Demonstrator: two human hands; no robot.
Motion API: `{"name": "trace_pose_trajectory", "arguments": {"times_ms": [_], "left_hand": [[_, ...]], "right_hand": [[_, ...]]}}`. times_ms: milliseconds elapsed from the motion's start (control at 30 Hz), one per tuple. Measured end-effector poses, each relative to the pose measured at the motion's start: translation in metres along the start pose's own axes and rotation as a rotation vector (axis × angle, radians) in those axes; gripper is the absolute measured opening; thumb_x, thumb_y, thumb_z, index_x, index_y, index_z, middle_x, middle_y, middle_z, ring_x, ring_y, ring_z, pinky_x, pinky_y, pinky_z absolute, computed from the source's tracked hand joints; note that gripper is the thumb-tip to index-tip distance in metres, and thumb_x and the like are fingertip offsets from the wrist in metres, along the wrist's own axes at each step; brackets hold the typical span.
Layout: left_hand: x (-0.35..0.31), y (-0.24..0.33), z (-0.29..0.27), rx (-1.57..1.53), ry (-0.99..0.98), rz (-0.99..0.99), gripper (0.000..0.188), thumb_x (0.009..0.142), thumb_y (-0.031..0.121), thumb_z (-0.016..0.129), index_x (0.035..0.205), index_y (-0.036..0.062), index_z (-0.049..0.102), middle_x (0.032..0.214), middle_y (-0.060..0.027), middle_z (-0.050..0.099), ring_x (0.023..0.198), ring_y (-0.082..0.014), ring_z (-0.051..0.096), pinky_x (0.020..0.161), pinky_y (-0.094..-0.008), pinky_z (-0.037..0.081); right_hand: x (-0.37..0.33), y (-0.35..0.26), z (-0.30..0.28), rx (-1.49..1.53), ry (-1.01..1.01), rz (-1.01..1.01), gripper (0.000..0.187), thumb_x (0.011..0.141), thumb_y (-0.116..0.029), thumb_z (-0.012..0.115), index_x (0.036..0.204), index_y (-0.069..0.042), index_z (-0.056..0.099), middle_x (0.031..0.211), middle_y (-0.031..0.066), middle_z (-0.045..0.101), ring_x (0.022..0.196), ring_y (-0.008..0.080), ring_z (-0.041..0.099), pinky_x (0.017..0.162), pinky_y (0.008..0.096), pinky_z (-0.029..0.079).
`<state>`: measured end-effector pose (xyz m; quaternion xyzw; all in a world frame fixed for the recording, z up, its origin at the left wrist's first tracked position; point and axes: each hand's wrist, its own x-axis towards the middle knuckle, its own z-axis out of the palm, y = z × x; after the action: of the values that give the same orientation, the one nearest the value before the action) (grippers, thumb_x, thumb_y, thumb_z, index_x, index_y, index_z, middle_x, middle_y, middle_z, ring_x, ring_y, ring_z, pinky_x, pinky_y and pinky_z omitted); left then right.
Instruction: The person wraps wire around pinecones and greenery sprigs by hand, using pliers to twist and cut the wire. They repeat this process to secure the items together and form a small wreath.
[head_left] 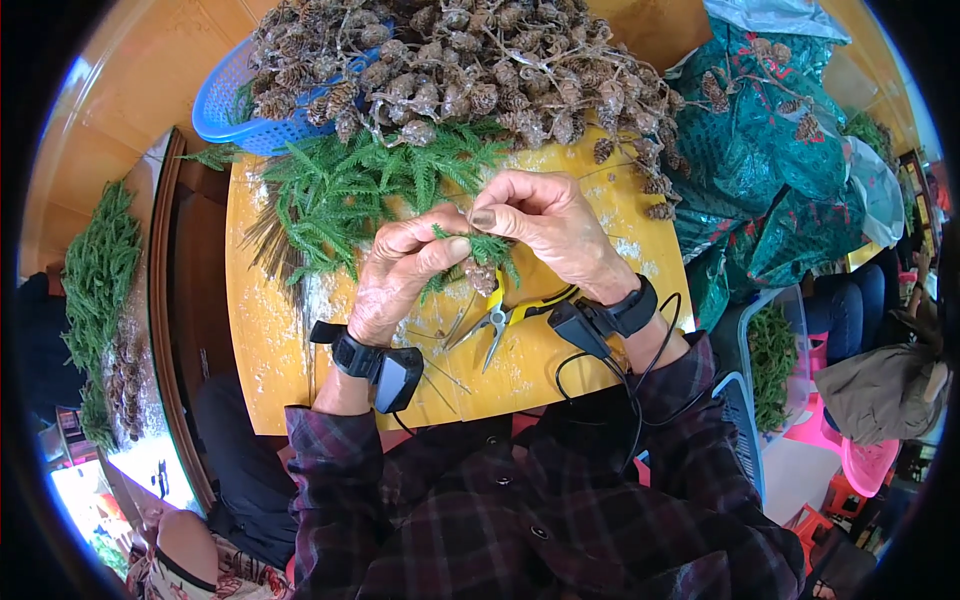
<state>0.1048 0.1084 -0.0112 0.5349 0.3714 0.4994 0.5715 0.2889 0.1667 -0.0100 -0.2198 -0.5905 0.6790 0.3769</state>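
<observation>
My left hand [400,265] pinches a small green sprig [489,247] between thumb and fingers, above the yellow table [270,365]. A snow-dusted pine cone [479,276] hangs at the sprig's lower side. Close against it, my right hand [555,228] is closed in a pinch at the sprig's top; what lies between its fingertips is too small to make out. Beneath both hands lie pliers [497,318] with yellow and black handles, jaws pointing toward me. A heap of green fir-like sprigs [340,190] with bare brown stems spreads to the left, just beyond my left hand.
A big pile of pine cones [470,75] covers the table's far side, partly over a blue basket [225,95]. Crinkled green plastic bags [770,160] stand at right, above a clear bin [775,365] of greenery. Left, a mirror [165,400] has a brown frame.
</observation>
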Motion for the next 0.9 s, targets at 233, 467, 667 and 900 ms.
{"name": "trace_pose_trajectory", "arguments": {"times_ms": [233, 467, 667, 900], "left_hand": [[0.0, -0.009, -0.002, -0.088, 0.042, -0.011, 0.014, 0.085, 0.006, 0.061, 0.098, 0.0016, 0.067, 0.083, 0.0005, 0.057, 0.076, -0.0098, 0.05, 0.072, -0.0254, 0.041], [-0.003, -0.008, 0.001, -0.109, 0.134, -0.06, 0.014, 0.085, 0.007, 0.063, 0.096, 0.0018, 0.068, 0.08, 0.0026, 0.057, 0.076, -0.0078, 0.05, 0.072, -0.0252, 0.041], [0.002, -0.007, -0.017, 0.022, -0.023, -0.147, 0.011, 0.083, 0.004, 0.064, 0.093, 0.0001, 0.067, 0.081, 0.0034, 0.058, 0.074, -0.0062, 0.049, 0.068, -0.0231, 0.041], [0.003, -0.007, -0.008, 0.111, -0.031, -0.03, 0.006, 0.084, 0.002, 0.062, 0.087, -0.0027, 0.062, 0.079, 0.0022, 0.056, 0.072, -0.0062, 0.047, 0.065, -0.0228, 0.04]], "right_hand": [[-0.001, -0.004, -0.001, -0.004, -0.02, 0.003, 0.007, 0.086, -0.008, 0.065, 0.088, -0.001, 0.065, 0.08, -0.0039, 0.059, 0.074, 0.0025, 0.052, 0.066, 0.0193, 0.043], [0.002, -0.007, 0.004, -0.408, 0.029, -0.33, 0.008, 0.078, -0.005, 0.07, 0.082, -0.003, 0.064, 0.077, -0.0011, 0.059, 0.075, 0.01, 0.055, 0.066, 0.0241, 0.044], [0.01, -0.014, 0.003, -0.81, -0.019, -0.763, 0.011, 0.073, -0.002, 0.071, 0.08, -0.005, 0.063, 0.075, 0.0029, 0.058, 0.076, 0.0184, 0.056, 0.066, 0.0287, 0.044], [0.004, -0.014, 0.009, -0.724, -0.031, -0.543, 0.015, 0.073, 0.002, 0.069, 0.085, -0.005, 0.064, 0.074, 0.0031, 0.057, 0.067, 0.016, 0.053, 0.066, 0.0283, 0.043]]}}
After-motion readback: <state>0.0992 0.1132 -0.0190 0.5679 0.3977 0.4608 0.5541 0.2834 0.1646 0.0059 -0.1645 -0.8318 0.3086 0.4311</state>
